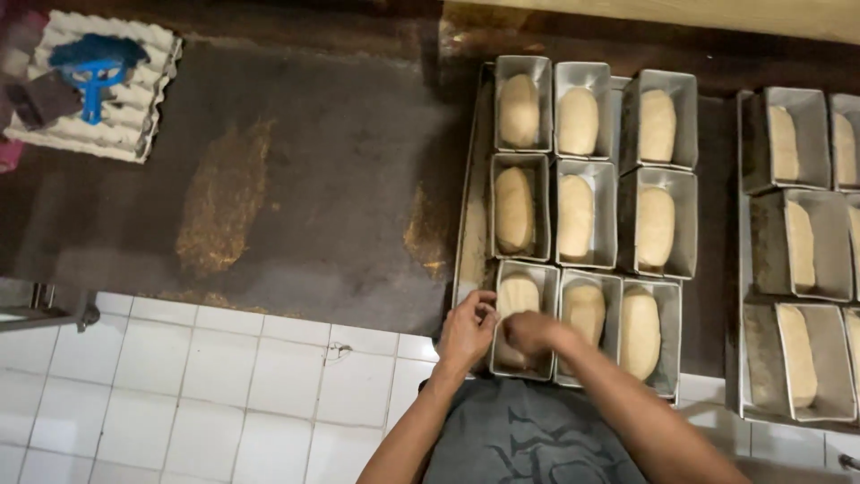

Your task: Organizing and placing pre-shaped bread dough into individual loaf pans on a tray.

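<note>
**Both hands at the nearest loaf tin**

Closest to the camera, the left hand (466, 333) sits at the near left corner of the front loaf tin (524, 318), fingers curled over the rim in a loose pinch; whether it grips the metal or only rests on it I cannot tell. The right hand (530, 332) reaches into the same tin, fingers bent down onto the dough loaf (517, 296) inside, pressing or settling it rather than lifting it. The tin stands in the front left place of a three-by-three block of tins on a metal tray (472, 242), at the near edge of the dark bench (296, 179), just above the white tiled front (224, 385).

The loaf's long axis runs away from the person, near end to far end, parallel with the tin's long walls and with the loaves beside it. Its near end is hidden under the right hand.

As a judgement, the risks lie in the position: the tin is at the tray's front edge, so a hard push or a tug on the rim could tip or slide it toward the tiles. Pressing too firmly could dent the soft dough.

Farther off, a second tray of filled tins (797, 260) stands to the right, and a pale egg carton (94, 90) with a blue tool (92, 76) lies at the far left.
</note>
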